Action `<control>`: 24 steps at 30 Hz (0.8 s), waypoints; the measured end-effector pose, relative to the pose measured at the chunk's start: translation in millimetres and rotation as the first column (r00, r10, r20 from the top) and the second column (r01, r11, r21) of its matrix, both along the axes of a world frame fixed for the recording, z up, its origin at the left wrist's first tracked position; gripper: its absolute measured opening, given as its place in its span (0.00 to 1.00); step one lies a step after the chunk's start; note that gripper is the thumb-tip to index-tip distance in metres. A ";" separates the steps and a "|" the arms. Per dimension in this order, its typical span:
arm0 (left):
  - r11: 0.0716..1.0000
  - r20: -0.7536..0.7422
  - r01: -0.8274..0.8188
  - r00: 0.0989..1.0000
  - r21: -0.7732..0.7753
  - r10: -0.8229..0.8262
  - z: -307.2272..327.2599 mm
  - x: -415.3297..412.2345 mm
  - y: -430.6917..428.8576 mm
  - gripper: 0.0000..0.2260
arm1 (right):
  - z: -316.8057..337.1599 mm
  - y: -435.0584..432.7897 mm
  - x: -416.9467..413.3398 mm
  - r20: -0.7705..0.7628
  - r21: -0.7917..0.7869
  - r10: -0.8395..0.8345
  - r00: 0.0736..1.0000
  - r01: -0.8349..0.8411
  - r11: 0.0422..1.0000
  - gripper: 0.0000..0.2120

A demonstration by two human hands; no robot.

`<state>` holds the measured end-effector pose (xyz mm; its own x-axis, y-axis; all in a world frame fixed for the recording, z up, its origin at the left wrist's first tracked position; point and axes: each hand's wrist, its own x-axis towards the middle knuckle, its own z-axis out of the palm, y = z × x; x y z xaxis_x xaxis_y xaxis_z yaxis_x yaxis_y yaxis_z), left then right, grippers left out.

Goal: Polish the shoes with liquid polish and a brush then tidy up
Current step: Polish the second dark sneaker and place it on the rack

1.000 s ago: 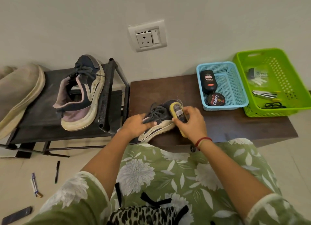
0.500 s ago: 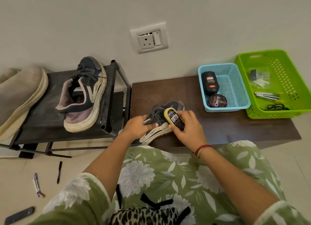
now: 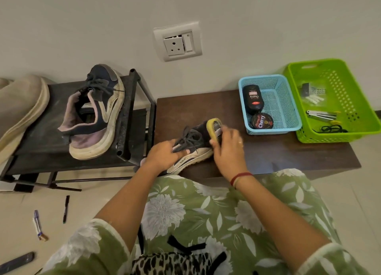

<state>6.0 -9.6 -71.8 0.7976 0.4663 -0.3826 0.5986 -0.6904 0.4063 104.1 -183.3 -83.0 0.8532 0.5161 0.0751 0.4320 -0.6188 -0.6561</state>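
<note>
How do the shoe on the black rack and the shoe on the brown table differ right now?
The rack shoe leans tilted against the rack's rail, untouched; the table shoe sits on the table, gripped by the left hand. The table shoe has a yellow brush on its toe, held by the right hand; the rack shoe has none. Both have dark uppers, dark laces and pale soles.

Home entryway — shoe rack (image 3: 127,118), wall socket (image 3: 177,42)

Navy shoe (image 3: 193,145) with cream sole; yellow-edged brush (image 3: 215,128); light blue basket (image 3: 288,101); lime green basket (image 3: 354,101); dark brown table (image 3: 278,153); green floral dress (image 3: 206,217).
</note>
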 end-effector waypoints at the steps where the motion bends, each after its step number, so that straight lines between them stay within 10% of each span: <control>1: 1.000 -0.009 0.010 1.000 0.017 -0.010 -0.2 0.5 -0.1 0.23 | -1.9 0.9 -7.2 0.019 -0.019 0.067 0.998 -0.067 0.998 0.20; 10: 0.988 0.034 -0.011 0.999 0.155 0.006 -4.8 -4.8 -19.6 0.29 | 9.1 -12.8 13.7 -0.158 0.115 -0.187 0.970 0.206 0.972 0.23; 16: 0.993 0.147 -0.018 0.989 0.121 0.000 -8.1 -2.1 -21.3 0.35 | 8.5 -15.8 1.9 -0.030 -0.265 0.213 0.977 -0.213 0.940 0.29; 20: 0.991 0.117 0.042 0.992 0.126 -0.056 -5.3 -2.8 -23.4 0.27 | 12.3 -20.5 24.5 -0.006 -0.099 -0.070 0.998 0.069 0.993 0.23; 24: 0.985 0.405 -0.137 0.899 -0.105 0.169 0.6 -9.3 -22.8 0.23 | 15.5 -17.4 8.0 0.034 0.009 0.049 0.998 -0.049 0.999 0.19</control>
<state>-3.3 -32.5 -71.2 0.8120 0.5790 -0.0737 0.4636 -0.5631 0.6841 112.0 -200.6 -67.5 0.8239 0.5562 0.1088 0.4835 -0.5897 -0.6469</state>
